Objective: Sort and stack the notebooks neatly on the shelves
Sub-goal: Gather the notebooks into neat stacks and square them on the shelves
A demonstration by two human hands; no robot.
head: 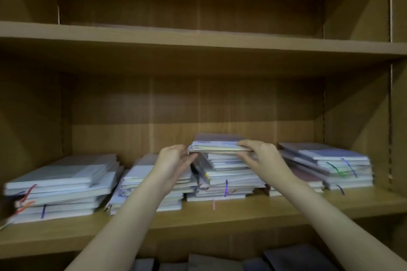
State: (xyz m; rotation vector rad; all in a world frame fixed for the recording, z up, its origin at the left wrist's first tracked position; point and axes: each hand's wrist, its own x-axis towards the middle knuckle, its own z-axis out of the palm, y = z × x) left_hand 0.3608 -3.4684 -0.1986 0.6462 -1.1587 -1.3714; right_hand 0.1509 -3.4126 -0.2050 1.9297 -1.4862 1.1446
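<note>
Several piles of pale notebooks with coloured ribbon markers lie flat on the middle wooden shelf (220,218). The middle pile (229,174) is the tallest and leans unevenly. Its top notebook (217,146) sits between my hands. My right hand (262,156) grips the notebook's right end, thumb on top and fingers underneath. My left hand (174,158) touches the notebook's left edge with relaxed fingers. A left pile (63,187), a slumped pile (141,182) behind my left forearm, and a right pile (330,167) flank the middle one.
The upper shelf (198,35) holds nothing visible. Dark notebooks (295,257) show on the shelf below, at the bottom edge. The cabinet's side walls close in at left and right. Bare shelf board runs along the front of the piles.
</note>
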